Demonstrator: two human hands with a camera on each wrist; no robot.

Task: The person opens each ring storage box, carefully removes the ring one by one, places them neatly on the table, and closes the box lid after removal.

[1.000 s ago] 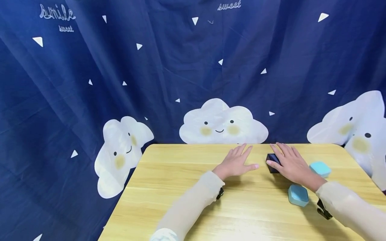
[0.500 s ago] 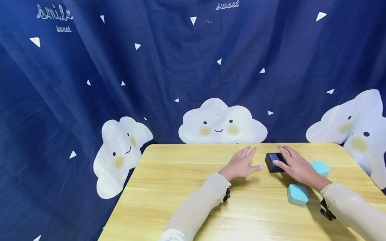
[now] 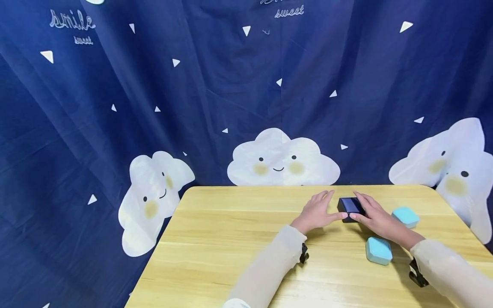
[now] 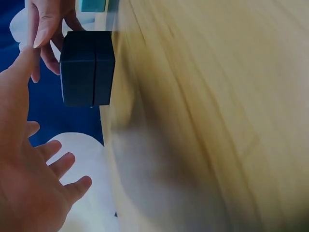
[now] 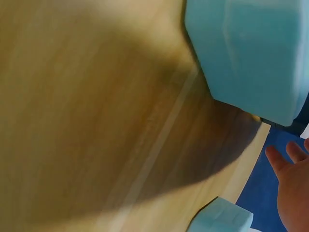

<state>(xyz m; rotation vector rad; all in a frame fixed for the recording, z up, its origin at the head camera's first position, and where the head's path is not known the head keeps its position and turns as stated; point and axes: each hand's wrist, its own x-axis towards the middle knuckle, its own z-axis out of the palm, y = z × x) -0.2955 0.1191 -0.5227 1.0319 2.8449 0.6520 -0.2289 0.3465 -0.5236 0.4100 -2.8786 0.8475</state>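
A small black box (image 3: 351, 208) with a seam round its side stands on the table between the two hands. My left hand (image 3: 316, 214) is beside its left side, fingers spread, with the thumb tip at the box's near edge; I cannot tell whether it touches. On the right, my right hand (image 3: 379, 219) lies along the box with straight fingers, its thumb at the near edge. Part of the box's right side is hidden behind that hand. The left wrist view shows the box (image 4: 87, 67) with its seam upright in the picture, near both hands.
A light blue rounded box (image 3: 379, 251) lies left of the right wrist. Another light blue box (image 3: 405, 217) sits just right of the right hand. The wooden table (image 3: 231, 239) ends at the back against a dark blue curtain (image 3: 208, 85) with cloud prints.
My left hand has moved right, up to the black box. My right hand has drawn back slightly to the right, uncovering more of the box's top. The light blue boxes stay put.
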